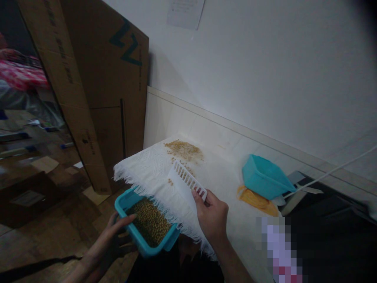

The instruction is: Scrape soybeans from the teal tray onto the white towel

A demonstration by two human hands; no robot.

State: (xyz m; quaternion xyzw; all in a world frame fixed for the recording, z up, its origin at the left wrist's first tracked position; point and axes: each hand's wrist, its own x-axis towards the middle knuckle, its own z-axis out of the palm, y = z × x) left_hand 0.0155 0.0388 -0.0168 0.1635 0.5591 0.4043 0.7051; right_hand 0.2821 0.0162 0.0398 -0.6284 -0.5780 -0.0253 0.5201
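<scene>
Head cam: R hand (213, 214) clamped on near end of white slotted plastic scoop (182, 189), over white fringed cloth (147, 165); long axis diag., far end up-L twd loose tan beans (184, 149); slots along one edge. L hand (113, 232) grips rect. blue plastic tub (147, 250) w/ tan beans inside.

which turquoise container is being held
The rectangular turquoise plastic tub of yellowish beans, held in the left hand by the white fringed cloth. The other turquoise plastic container sits near the white wall, untouched by either hand.
</scene>
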